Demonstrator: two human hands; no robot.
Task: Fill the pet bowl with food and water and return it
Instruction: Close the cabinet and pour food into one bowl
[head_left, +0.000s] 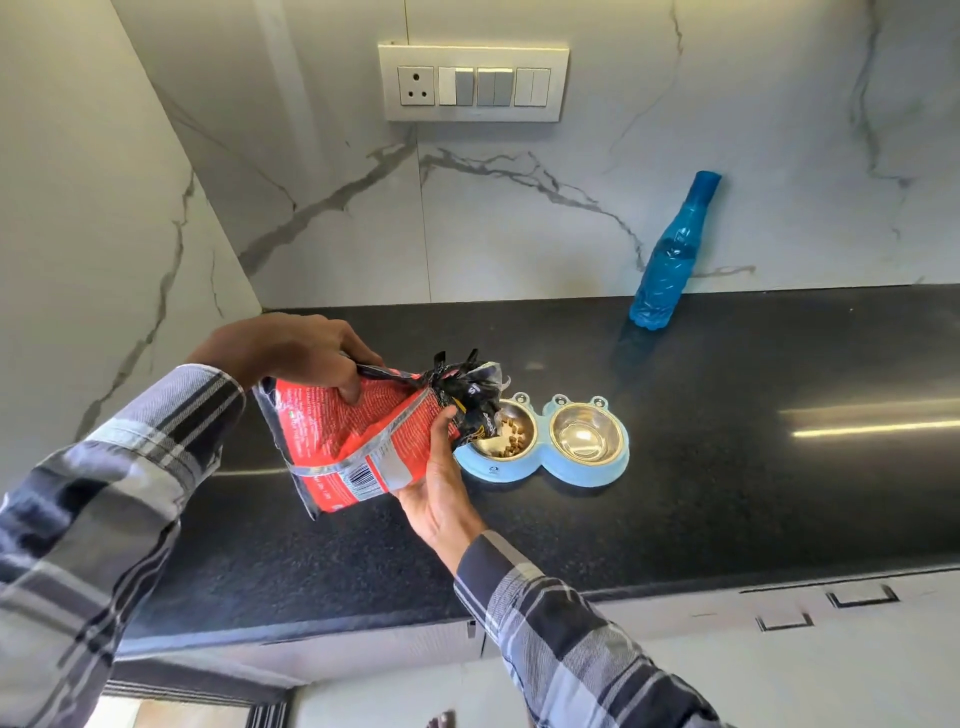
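Note:
A light blue double pet bowl (543, 472) with two steel cups sits on the black counter (727, 441). Brown kibble lies in its left cup (511, 441); the right cup (584, 434) holds no food. A red and black food bag (353, 441) is tipped on its side, its black open mouth over the left cup. My left hand (296, 351) grips the bag's upper edge from above. My right hand (441, 493) holds the bag from below, thumb curled round near its mouth.
A blue plastic water bottle (672, 254) stands against the marble wall at the back right of the counter. A switch panel (472, 83) is on the wall above. The counter's front edge runs below my arms, with drawer fronts (831, 608) underneath.

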